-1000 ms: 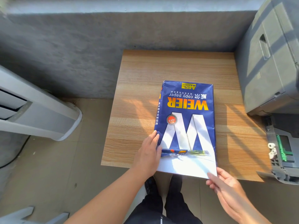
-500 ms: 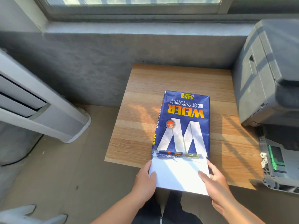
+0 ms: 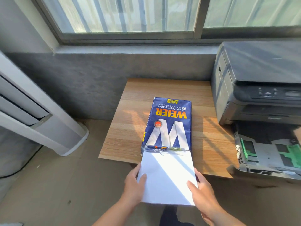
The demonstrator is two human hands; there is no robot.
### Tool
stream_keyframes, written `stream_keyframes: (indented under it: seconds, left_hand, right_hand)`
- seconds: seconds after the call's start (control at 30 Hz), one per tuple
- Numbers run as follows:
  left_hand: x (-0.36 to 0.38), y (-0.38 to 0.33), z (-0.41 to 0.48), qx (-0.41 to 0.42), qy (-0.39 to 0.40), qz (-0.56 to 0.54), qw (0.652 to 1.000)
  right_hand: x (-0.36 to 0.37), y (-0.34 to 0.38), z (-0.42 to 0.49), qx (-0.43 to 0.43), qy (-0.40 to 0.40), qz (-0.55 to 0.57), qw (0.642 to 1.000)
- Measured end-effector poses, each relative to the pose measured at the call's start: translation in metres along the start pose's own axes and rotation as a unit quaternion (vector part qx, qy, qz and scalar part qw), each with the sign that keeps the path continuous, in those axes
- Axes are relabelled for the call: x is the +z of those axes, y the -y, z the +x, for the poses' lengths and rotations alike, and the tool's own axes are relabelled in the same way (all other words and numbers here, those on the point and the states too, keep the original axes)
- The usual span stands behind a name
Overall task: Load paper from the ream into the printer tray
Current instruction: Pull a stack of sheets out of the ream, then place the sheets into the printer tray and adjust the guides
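Gripping the paper stack (image 3: 166, 178) half out of the ream (image 3: 167, 124), both hands' fingers (image 3: 141, 178) clamp its sides; sheets may fan loose short of the tray (image 3: 267, 154), right of the ream.

A blue glossy paper ream wrapper (image 3: 169, 124), printed with an orange "WEIER" and a large white "W" that read upside down from the camera, lies flat on the wooden tabletop to the left of the dark grey printer (image 3: 259, 88), its near end torn open. A white stack of copy paper (image 3: 166, 178) protrudes from that open end, flat and partly withdrawn, overhanging the tabletop's near edge, left of the printer and nearer the camera. The grey plastic printer tray with green guides (image 3: 267, 154) stands pulled out below the printer's front, with no paper visible in it.
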State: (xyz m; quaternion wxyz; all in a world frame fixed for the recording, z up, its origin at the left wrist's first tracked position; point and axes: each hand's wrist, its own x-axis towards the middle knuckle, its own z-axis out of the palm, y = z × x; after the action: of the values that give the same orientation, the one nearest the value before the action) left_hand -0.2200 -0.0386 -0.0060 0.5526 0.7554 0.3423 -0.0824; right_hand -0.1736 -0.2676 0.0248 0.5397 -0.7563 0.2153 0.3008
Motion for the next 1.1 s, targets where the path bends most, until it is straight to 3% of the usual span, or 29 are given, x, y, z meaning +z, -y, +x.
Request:
stream_keyframes:
  seconds: [0.17,0.47,0.6,0.83,0.97,1.1]
  left_hand:
    - [0.003,0.007,-0.059,0.053,-0.030,-0.021,0.998]
    - [0.059,0.012,-0.132,0.072,-0.027,-0.029,0.997]
    - [0.127,-0.033,-0.130,0.109,-0.003,-0.031,0.994]
    - [0.307,-0.133,-0.110,0.138,0.052,-0.002,0.989]
    - [0.380,-0.176,-0.100,0.086,0.084,0.030,0.992]
    - [0.409,-0.191,-0.095,0.087,0.069,0.079,0.991]
  right_hand:
    - [-0.011,-0.021,-0.044,-0.075,0.001,-0.010,0.997]
    - [-0.083,-0.050,-0.097,-0.113,-0.052,-0.010,0.992]
    - [-0.155,-0.049,-0.079,-0.109,-0.106,0.009,0.988]
    - [-0.330,-0.056,-0.015,-0.124,-0.206,0.050,0.969]
    - [-0.405,-0.053,0.023,-0.126,-0.148,0.082,0.977]
    - [-0.437,-0.048,0.059,-0.094,-0.110,0.059,0.988]
